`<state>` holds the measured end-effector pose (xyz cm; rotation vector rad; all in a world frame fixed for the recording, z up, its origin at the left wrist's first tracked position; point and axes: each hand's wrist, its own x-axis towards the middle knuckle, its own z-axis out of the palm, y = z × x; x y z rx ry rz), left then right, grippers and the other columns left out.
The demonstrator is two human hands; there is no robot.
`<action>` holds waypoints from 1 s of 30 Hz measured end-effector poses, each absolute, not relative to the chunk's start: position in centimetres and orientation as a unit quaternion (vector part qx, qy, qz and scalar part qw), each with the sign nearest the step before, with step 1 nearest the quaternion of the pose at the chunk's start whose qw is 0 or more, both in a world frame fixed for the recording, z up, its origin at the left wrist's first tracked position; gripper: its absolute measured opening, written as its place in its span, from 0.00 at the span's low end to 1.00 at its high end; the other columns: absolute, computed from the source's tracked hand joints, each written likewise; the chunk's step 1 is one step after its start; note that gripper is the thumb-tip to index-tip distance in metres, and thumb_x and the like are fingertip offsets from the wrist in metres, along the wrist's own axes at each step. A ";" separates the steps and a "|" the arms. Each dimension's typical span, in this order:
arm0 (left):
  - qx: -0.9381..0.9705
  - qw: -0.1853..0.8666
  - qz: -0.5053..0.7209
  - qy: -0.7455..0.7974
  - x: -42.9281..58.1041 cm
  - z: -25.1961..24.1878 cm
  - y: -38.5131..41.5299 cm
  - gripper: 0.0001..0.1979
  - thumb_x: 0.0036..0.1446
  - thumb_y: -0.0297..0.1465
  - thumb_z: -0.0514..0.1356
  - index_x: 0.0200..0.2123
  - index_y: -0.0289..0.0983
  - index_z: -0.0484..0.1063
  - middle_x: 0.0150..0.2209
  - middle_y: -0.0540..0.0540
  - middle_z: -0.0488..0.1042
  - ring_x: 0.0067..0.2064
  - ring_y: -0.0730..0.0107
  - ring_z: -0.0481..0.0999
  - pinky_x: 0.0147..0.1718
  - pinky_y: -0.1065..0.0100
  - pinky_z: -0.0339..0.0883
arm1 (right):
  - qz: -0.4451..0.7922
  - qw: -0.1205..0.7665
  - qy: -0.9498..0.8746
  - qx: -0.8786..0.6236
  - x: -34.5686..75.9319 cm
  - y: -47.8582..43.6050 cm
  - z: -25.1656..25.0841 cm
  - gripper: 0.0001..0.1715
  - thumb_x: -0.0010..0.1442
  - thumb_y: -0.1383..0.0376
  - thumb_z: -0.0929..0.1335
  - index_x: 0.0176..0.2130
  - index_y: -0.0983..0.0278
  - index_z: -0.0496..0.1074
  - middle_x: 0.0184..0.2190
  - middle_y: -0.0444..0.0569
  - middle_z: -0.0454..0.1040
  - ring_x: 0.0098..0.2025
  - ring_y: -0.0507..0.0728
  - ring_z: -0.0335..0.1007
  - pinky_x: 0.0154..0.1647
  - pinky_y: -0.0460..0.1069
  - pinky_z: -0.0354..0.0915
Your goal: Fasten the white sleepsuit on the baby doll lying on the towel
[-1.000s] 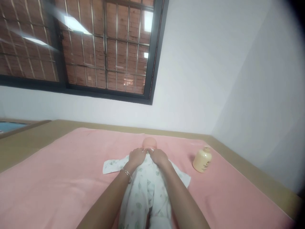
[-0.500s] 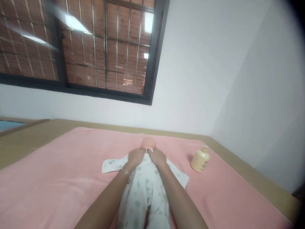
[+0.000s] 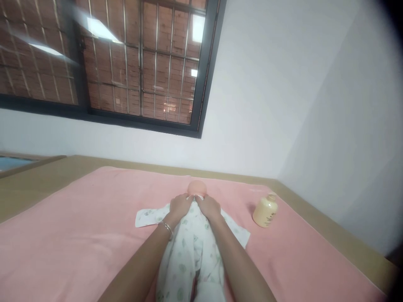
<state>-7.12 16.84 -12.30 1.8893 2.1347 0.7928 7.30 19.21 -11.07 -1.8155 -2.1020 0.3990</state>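
A baby doll (image 3: 197, 187) lies on its back on a pink blanket (image 3: 94, 218), with the top of its head toward the wall. It wears a white baby outfit (image 3: 189, 235) printed with small green figures, its sleeves spread to both sides. My left hand (image 3: 180, 206) is closed on the outfit's neckline at the left, a bracelet on that wrist. Beside it my right hand (image 3: 208, 206) grips the neckline at the right. Both thumbs meet near the middle, just below the doll's head. The fingertips are partly hidden in the cloth.
A pale yellow bottle (image 3: 265, 211) stands on the blanket to the right of the doll. The blanket covers a wooden surface (image 3: 151, 165) that ends at a white wall (image 3: 252, 92). Above is a dark-framed window (image 3: 141, 119) with metal bars.
Almost nothing differs. The view has shifted very slightly, and both hands stay at the outfit's neckline.
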 end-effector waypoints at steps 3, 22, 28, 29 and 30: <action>0.637 0.091 0.270 0.716 -7.1 -12.3 16.8 0.26 0.58 0.49 0.40 0.41 0.43 0.73 0.43 0.44 0.76 0.44 0.58 0.72 0.40 0.64 0.59 | 0.144 0.167 -0.740 -0.636 7.3 19.2 -11.1 0.45 0.55 0.37 0.49 0.47 0.65 0.69 0.44 0.59 0.72 0.47 0.65 0.67 0.46 0.56 0.58; 0.638 0.099 0.259 0.719 -7.1 -12.1 16.6 0.24 0.58 0.46 0.42 0.40 0.41 0.73 0.43 0.43 0.75 0.44 0.59 0.72 0.40 0.65 0.60 | 0.157 0.156 -0.734 -0.643 7.3 18.7 -10.4 0.49 0.53 0.34 0.49 0.50 0.67 0.68 0.46 0.60 0.71 0.48 0.64 0.66 0.47 0.55 0.58; 0.639 0.094 0.260 0.718 -7.2 -12.1 16.6 0.25 0.58 0.48 0.42 0.39 0.41 0.73 0.42 0.43 0.76 0.43 0.59 0.73 0.39 0.66 0.60 | 0.149 0.166 -0.734 -0.641 7.2 18.6 -10.4 0.49 0.52 0.34 0.49 0.48 0.66 0.69 0.45 0.60 0.72 0.48 0.65 0.67 0.46 0.56 0.58; 0.639 0.094 0.260 0.718 -7.2 -12.0 16.6 0.25 0.58 0.48 0.42 0.39 0.41 0.73 0.42 0.43 0.76 0.43 0.59 0.73 0.39 0.66 0.60 | 0.147 0.164 -0.735 -0.641 7.2 18.6 -10.4 0.49 0.52 0.34 0.49 0.48 0.66 0.69 0.45 0.60 0.72 0.48 0.65 0.67 0.46 0.56 0.58; 0.639 0.095 0.260 0.718 -7.1 -12.0 16.6 0.25 0.58 0.48 0.42 0.39 0.41 0.73 0.42 0.43 0.76 0.43 0.59 0.73 0.39 0.65 0.60 | 0.147 0.160 -0.736 -0.641 7.2 18.5 -10.4 0.49 0.53 0.34 0.49 0.48 0.66 0.68 0.45 0.60 0.72 0.48 0.65 0.67 0.46 0.56 0.59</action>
